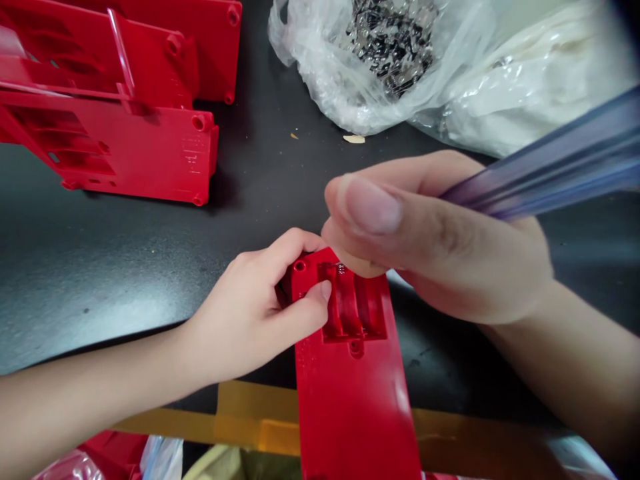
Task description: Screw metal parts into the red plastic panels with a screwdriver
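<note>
Red plastic panel front and centre, crossing the amber tape by the dark table, and the left hand has its far end gripped, thumb at the slotted compartment! Above, the right hand is wrapped round a clear bluish handle, fingertips right by a tiny coil spring; contact there, can't tell. Far left, more red panels; far right, a plastic bag of small shiny pieces.
</note>
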{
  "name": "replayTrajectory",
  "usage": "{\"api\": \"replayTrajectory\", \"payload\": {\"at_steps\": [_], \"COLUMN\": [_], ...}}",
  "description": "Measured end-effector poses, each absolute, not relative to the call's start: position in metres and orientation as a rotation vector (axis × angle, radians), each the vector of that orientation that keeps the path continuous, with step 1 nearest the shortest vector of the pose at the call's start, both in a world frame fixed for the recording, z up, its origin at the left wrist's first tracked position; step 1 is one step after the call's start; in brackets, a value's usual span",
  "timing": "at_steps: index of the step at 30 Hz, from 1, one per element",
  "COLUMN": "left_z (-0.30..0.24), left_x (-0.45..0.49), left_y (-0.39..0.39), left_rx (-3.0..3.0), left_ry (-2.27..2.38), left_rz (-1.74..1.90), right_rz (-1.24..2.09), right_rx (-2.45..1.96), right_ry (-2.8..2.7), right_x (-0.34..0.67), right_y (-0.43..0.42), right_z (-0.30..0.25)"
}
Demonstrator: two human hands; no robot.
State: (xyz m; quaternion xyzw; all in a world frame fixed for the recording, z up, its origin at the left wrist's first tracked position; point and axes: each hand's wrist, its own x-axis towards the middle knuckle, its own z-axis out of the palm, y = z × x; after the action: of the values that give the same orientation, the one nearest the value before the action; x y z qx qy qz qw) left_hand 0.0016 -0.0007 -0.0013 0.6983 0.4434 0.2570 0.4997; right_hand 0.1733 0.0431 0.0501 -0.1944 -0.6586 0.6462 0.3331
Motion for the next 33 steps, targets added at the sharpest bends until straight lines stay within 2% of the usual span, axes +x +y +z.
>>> {"api": "replayTrajectory", "payload": {"at_steps": [8, 17, 33], "left_z": [0.0, -0.001, 0.001], "left_x": [0.002, 0.002, 0.002], "left_y": [0.001, -0.001, 0.001], "left_rx": [1.739, 1.729, 1.675], "left_ry": [1.094, 1.097, 1.107], "left_rz": [0.618, 0.617, 0.597], "right_rz": [1.818, 1.839, 1.718], "right_rx": [-0.396, -0.471, -0.583], "right_ry": [-1.55, -1.538, -1.696], "right_x": [0.168, 0.166, 0.158], "right_y": [0.042, 0.043, 0.049], "right_z": [0.052, 0.055, 0.06]}}
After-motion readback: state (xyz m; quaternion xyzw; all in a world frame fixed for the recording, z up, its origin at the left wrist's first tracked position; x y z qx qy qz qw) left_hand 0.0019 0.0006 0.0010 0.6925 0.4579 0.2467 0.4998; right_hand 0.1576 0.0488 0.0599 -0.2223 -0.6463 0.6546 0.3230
